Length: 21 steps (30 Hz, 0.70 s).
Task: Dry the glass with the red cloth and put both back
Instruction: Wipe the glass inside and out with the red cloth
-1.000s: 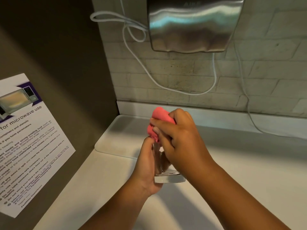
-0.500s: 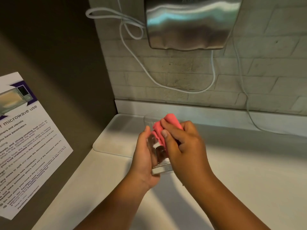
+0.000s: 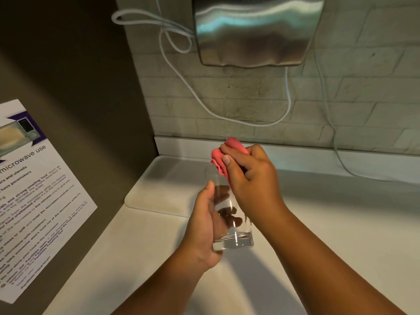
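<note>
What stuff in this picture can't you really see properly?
All in the head view:
- Glass: its far side is hidden by the left hand; the clear rim is too faint to trace.
- Red cloth: mostly bunched inside the right hand.
- Metal wall unit: top cut off by the frame.
- Microwave notice: left part cut off, small print unreadable.
- White cable: runs out past the right edge.

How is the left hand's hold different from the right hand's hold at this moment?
The left hand wraps the clear glass low on its side; the right hand bunches the red cloth at the glass's mouth. The left hand sits nearer the camera, the right higher and farther. Both are closed on something, above the white counter.
</note>
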Motion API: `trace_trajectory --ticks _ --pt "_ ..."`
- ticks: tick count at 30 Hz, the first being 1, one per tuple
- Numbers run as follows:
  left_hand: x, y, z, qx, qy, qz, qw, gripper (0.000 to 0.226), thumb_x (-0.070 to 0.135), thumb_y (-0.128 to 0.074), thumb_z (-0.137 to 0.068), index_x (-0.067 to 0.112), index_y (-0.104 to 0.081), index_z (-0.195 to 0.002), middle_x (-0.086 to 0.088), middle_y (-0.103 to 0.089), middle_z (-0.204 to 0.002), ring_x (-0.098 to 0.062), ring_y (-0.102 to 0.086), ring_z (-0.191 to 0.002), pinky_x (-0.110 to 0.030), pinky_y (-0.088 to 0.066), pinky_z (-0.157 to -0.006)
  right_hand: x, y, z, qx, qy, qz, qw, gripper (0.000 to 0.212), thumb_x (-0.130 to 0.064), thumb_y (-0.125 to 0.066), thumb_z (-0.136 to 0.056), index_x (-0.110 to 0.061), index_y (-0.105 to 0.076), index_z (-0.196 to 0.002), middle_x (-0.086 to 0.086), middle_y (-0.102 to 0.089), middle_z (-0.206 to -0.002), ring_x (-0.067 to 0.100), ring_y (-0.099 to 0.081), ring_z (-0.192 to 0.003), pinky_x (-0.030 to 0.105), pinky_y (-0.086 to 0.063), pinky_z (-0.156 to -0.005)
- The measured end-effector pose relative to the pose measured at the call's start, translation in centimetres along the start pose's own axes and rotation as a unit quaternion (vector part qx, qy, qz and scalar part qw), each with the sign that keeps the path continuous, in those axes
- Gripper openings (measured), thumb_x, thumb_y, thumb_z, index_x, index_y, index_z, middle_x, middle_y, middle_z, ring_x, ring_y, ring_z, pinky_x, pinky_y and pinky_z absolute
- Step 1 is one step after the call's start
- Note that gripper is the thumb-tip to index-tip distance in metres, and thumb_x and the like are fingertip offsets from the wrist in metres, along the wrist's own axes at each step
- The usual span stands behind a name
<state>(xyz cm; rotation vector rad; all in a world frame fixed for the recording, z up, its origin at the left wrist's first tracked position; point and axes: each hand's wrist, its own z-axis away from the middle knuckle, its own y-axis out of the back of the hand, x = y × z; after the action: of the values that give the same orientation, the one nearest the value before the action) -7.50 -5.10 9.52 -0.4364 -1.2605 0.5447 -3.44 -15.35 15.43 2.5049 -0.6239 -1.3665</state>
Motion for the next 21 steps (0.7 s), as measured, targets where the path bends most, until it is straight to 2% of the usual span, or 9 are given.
trace_trajectory --ticks 2,4,7,9,13,16,18,20,21 --pt "0.4 0.2 -0.3 -0.010 -0.003 0.014 1.000 0.072 0.062 -0.064 -0.085 0.005 -0.068 -0.128 -0.016 -0.062 -0.116 -0.031 -0.058 -0.090 -0.039 -0.058 -0.066 0.3 -0.1 0.3 0.011 -0.015 -0.037 0.999 0.030 -0.025 -0.062 -0.097 -0.024 -0.068 -0.126 -0.005 -0.057 -0.103 -0.007 -0.057 -0.096 -0.001 -0.038 -0.084" --pt "0.9 0.4 -0.7 -0.007 -0.005 0.035 0.999 0.072 0.064 -0.064 -0.086 0.007 -0.067 -0.129 -0.017 -0.062 -0.121 -0.038 -0.057 -0.103 -0.050 -0.056 -0.079 0.5 0.0 0.7 0.007 -0.048 -0.067 0.997 0.030 -0.025 -0.061 -0.097 -0.027 -0.068 -0.127 -0.006 -0.057 -0.100 -0.010 -0.056 -0.096 -0.001 -0.038 -0.083" --pt "2.0 1.0 -1.4 -0.019 -0.012 0.054 0.998 0.063 0.066 -0.058 -0.090 0.013 -0.079 -0.117 -0.019 -0.075 -0.117 -0.036 -0.072 -0.107 -0.054 -0.058 -0.089 0.1 0.1 2.4 -0.025 -0.071 -0.099 0.992 0.031 -0.022 -0.061 -0.097 -0.027 -0.067 -0.127 -0.003 -0.058 -0.104 -0.003 -0.059 -0.099 0.005 -0.042 -0.088" --pt "2.4 1.4 -1.7 -0.024 0.000 0.052 0.998 0.064 0.066 -0.057 -0.090 0.012 -0.081 -0.114 -0.027 -0.076 -0.114 -0.039 -0.076 -0.109 -0.050 -0.061 -0.088 -0.6 0.0 4.0 -0.056 -0.027 -0.078 0.995 0.032 -0.019 -0.064 -0.096 -0.025 -0.068 -0.126 -0.005 -0.057 -0.104 0.001 -0.058 -0.100 0.014 -0.047 -0.089" --pt "1.6 1.8 -1.7 -0.050 0.035 0.037 0.997 0.053 0.065 -0.065 -0.084 0.017 -0.085 -0.098 -0.011 -0.080 -0.093 -0.027 -0.079 -0.091 -0.036 -0.062 -0.070 -1.9 -0.2 4.8 -0.107 0.074 0.022 0.991 0.025 -0.020 -0.065 -0.095 -0.021 -0.073 -0.118 -0.008 -0.051 -0.099 -0.003 -0.048 -0.090 0.008 -0.042 -0.080" --pt "0.7 1.4 -1.5 -0.047 0.033 0.017 0.998 0.056 0.068 -0.067 -0.083 0.023 -0.083 -0.113 -0.009 -0.080 -0.109 -0.025 -0.076 -0.106 -0.039 -0.060 -0.083 -2.1 0.1 3.3 -0.112 0.090 0.073 0.987 0.025 -0.025 -0.062 -0.096 -0.022 -0.073 -0.119 -0.008 -0.045 -0.098 -0.001 -0.040 -0.090 0.004 -0.034 -0.080" --pt "0.8 1.2 -1.4 -0.043 0.020 -0.014 0.999 0.062 0.072 -0.069 -0.077 0.026 -0.082 -0.116 -0.009 -0.080 -0.113 -0.024 -0.076 -0.107 -0.040 -0.059 -0.087 -1.9 0.3 2.6 -0.107 0.101 0.086 0.985 0.027 -0.025 -0.064 -0.095 -0.025 -0.071 -0.122 -0.009 -0.043 -0.098 0.006 -0.043 -0.096 0.007 -0.035 -0.083" --pt "0.9 1.1 -1.3 -0.051 -0.005 -0.038 0.998 0.055 0.069 -0.069 -0.075 0.026 -0.083 -0.106 -0.005 -0.080 -0.105 -0.018 -0.077 -0.089 -0.035 -0.061 -0.075 -1.5 0.2 2.1 -0.084 0.093 0.072 0.989 0.029 -0.024 -0.065 -0.095 -0.025 -0.070 -0.123 -0.008 -0.045 -0.098 0.011 -0.049 -0.096 0.013 -0.041 -0.084" --pt "0.9 1.0 -1.2 -0.054 -0.014 -0.043 0.998 0.050 0.065 -0.068 -0.077 0.025 -0.084 -0.102 -0.004 -0.078 -0.103 -0.016 -0.074 -0.082 -0.032 -0.060 -0.068 -1.1 0.2 1.7 -0.062 0.083 0.056 0.993 0.030 -0.023 -0.065 -0.094 -0.024 -0.070 -0.124 -0.006 -0.047 -0.099 0.009 -0.050 -0.093 0.011 -0.042 -0.084"
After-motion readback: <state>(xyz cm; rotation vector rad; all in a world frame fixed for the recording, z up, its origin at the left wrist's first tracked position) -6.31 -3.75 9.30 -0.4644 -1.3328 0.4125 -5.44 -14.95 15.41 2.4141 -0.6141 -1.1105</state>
